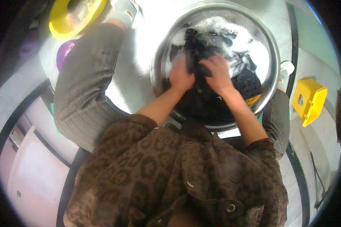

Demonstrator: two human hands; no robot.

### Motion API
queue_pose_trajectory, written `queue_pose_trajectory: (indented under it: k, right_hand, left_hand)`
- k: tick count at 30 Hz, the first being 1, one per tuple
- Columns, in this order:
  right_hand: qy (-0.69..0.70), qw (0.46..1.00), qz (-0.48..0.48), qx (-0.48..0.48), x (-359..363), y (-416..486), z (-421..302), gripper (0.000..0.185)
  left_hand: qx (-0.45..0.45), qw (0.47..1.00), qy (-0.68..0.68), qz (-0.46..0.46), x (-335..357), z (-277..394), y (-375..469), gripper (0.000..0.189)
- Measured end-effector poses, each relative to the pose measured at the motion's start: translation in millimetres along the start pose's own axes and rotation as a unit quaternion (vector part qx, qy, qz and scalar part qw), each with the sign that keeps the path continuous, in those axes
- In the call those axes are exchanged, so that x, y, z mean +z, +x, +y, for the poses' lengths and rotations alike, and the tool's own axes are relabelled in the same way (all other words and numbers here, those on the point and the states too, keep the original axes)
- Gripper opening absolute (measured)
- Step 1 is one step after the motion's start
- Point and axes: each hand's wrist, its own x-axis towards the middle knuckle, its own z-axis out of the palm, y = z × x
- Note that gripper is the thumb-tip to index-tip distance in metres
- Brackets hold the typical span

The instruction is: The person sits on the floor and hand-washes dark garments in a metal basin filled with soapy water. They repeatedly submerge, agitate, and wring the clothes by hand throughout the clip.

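Note:
A wide metal basin (273,66) stands on the floor between my knees. Inside it, black wet cloth (204,105) lies in water, with white suds (248,38) over the far and right parts. My left hand (182,74) is at the middle left of the basin, its fingers bent into the cloth. Close by on the right, my right hand (217,73) holds the same dark cloth with curled fingers. Both hands are blurred, and some fingertips are lost in cloth and foam. A yellow patch (253,99) shows at the cloth's right edge, near the rim.
A yellow tub (56,27) stands at the upper left, beside a purple round object (64,54) partly behind my left leg. To the right of my other leg a yellow plastic basket (308,102) rests on the tiled floor (128,93). Dark strips cross the tiles.

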Motion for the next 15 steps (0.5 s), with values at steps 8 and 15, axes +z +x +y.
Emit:
queue_pose_trajectory:
  k: [8,15]
  right_hand:
    - [-0.126,0.969,0.087,0.192,61.6,109.9,67.2,0.041]
    - [-0.006,0.935,0.034,0.352,7.6,135.6,133.8,0.042]
  left_hand:
    - [-0.023,0.998,0.047,-0.036,-4.6,8.5,2.8,0.085]
    - [0.035,0.999,0.023,0.007,-3.1,5.2,6.6,0.088]
